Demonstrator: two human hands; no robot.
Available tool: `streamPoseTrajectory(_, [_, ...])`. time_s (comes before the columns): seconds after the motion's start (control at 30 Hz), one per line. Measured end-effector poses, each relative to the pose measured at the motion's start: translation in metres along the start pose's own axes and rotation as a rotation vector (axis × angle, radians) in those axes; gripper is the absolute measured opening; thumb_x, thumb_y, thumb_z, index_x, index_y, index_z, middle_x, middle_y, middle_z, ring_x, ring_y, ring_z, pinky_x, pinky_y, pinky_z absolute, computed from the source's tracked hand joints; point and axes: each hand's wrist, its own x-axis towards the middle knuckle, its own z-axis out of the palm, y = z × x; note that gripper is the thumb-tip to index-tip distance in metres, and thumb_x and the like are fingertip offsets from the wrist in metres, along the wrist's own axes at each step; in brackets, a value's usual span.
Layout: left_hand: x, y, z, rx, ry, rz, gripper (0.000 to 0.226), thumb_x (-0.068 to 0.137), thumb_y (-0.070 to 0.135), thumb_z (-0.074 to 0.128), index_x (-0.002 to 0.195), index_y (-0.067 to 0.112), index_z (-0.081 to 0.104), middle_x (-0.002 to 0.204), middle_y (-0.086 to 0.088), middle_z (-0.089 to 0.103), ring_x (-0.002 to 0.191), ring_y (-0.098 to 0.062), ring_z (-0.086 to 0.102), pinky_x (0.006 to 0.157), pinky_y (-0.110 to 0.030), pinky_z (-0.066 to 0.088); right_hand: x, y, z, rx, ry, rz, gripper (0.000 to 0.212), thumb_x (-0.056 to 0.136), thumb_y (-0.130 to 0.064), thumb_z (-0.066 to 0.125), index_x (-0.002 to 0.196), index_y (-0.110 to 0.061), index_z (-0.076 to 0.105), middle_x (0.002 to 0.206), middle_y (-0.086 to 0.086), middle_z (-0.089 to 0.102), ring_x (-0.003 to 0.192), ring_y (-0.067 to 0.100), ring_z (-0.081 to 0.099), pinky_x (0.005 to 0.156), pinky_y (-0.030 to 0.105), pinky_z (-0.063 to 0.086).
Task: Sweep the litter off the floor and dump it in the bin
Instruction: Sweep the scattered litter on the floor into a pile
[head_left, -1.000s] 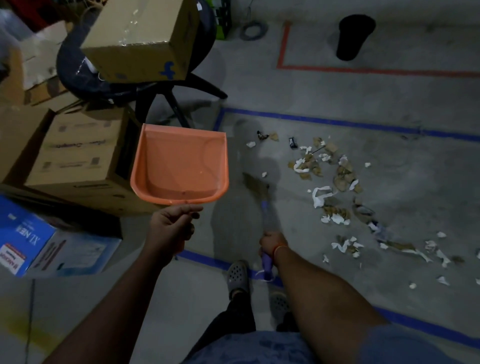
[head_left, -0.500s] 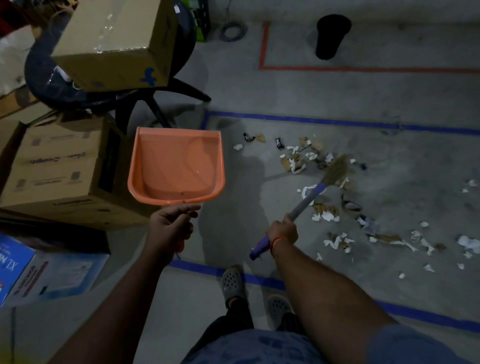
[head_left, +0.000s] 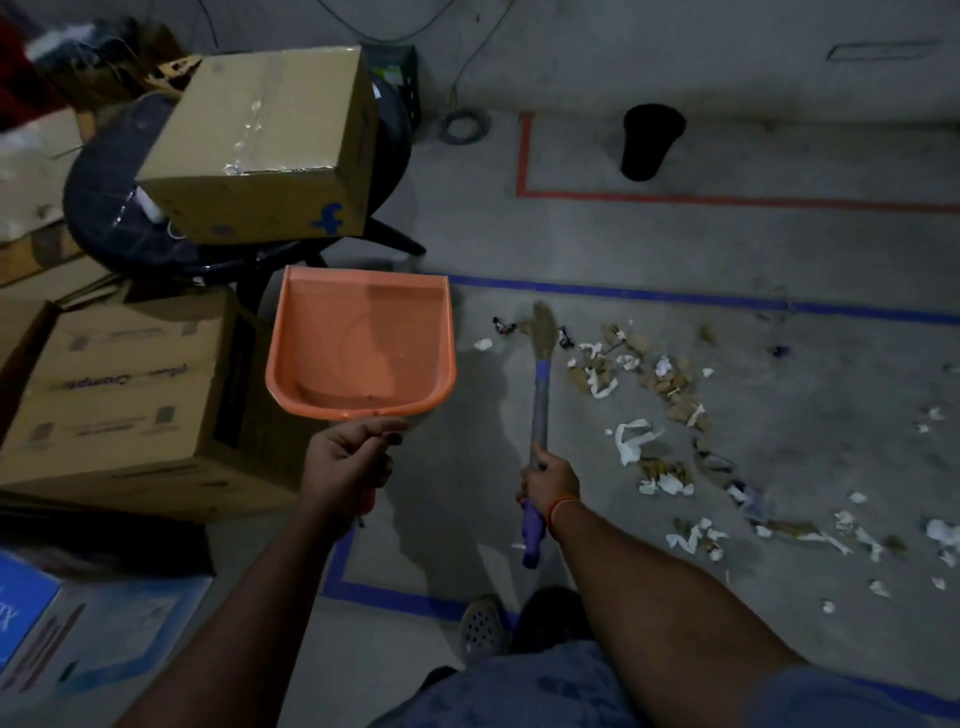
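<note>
The sweeping step is in hand, judging by how the litter lies. The right hand (head_left: 549, 478) has its fingers clamped round the shaft of a short broom (head_left: 539, 405), whose straw head rests on the concrete floor (head_left: 727, 249) at the left end of the litter (head_left: 660, 410). That litter, torn white paper and brown scraps, is scattered in a loose band running from beside the broom head away to the right, inside the blue tape line (head_left: 675, 297); none of it is gathered yet. The left hand (head_left: 349, 462) grips the handle of an orange dustpan (head_left: 361, 343), fingers curled round it, and holds the pan up off the floor, empty apart from a speck or two. The black bin (head_left: 652, 140) stands well apart, beyond the red tape line (head_left: 727, 200).

The next move likely calls for drawing the spread scraps into one heap, then lowering the dustpan's lip flat to the floor beside it. The light paper bits could flick away under a hard stroke.
</note>
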Motion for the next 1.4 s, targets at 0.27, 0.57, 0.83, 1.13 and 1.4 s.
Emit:
streamPoseTrajectory(0.27, [0.076, 0.006, -0.027, 0.023, 0.021, -0.045, 0.031, 0.096, -0.01, 0.047, 0.098, 0.004, 0.075, 0.076, -0.012, 0.067, 0.048, -0.01, 0.049, 0.042, -0.017, 0.035, 0.048, -0.051, 0.064, 0.017, -0.11, 0.033, 0.028, 0.083, -0.006, 0.056, 0.099, -0.022, 0.071, 0.057, 0.005, 0.059, 0.045, 0.025, 0.058, 0.051, 0.038, 0.057])
streamPoseTrajectory(0.57, [0.173, 0.036, -0.028, 0.137, 0.014, -0.053, 0.035, 0.096, -0.012, 0.048, 0.098, 0.007, 0.077, 0.088, -0.017, 0.071, 0.053, -0.015, 0.052, 0.046, -0.024, 0.04, 0.165, -0.082, 0.119, 0.076, -0.159, 0.231, 0.011, 0.072, -0.007, 0.057, 0.077, -0.012, 0.066, 0.08, 0.018, 0.065, 0.063, 0.034, 0.065, 0.061, 0.046, 0.06])
streamPoseTrajectory(0.83, [0.223, 0.049, -0.009, 0.179, -0.002, -0.052, 0.032, 0.096, -0.006, 0.05, 0.098, 0.01, 0.078, 0.092, -0.017, 0.072, 0.055, -0.021, 0.051, 0.053, -0.029, 0.037, 0.178, -0.137, 0.073, 0.127, 0.084, 0.318, 0.045, 0.078, -0.003, 0.063, 0.121, -0.015, 0.064, 0.102, 0.007, 0.069, 0.088, 0.03, 0.069, 0.082, 0.041, 0.059])
streamPoseTrajectory(1.13, [0.247, 0.055, 0.003, 0.157, -0.055, -0.062, 0.025, 0.092, 0.004, 0.056, 0.096, 0.015, 0.079, 0.084, -0.032, 0.063, 0.058, -0.025, 0.047, 0.054, -0.029, 0.033, 0.187, -0.141, 0.05, 0.176, 0.269, 0.249, 0.062, 0.08, -0.01, 0.059, 0.139, -0.028, 0.05, 0.126, 0.006, 0.064, 0.1, 0.03, 0.067, 0.088, 0.04, 0.057])
streamPoseTrajectory(1.4, [0.254, 0.062, 0.009, 0.149, -0.042, -0.088, 0.025, 0.084, 0.013, 0.056, 0.095, 0.013, 0.079, 0.08, -0.026, 0.063, 0.057, -0.024, 0.045, 0.054, -0.025, 0.032, 0.179, -0.122, 0.073, 0.139, 0.097, 0.141, 0.051, 0.084, -0.014, 0.058, 0.131, -0.034, 0.056, 0.098, 0.005, 0.072, 0.074, 0.032, 0.071, 0.067, 0.044, 0.062])
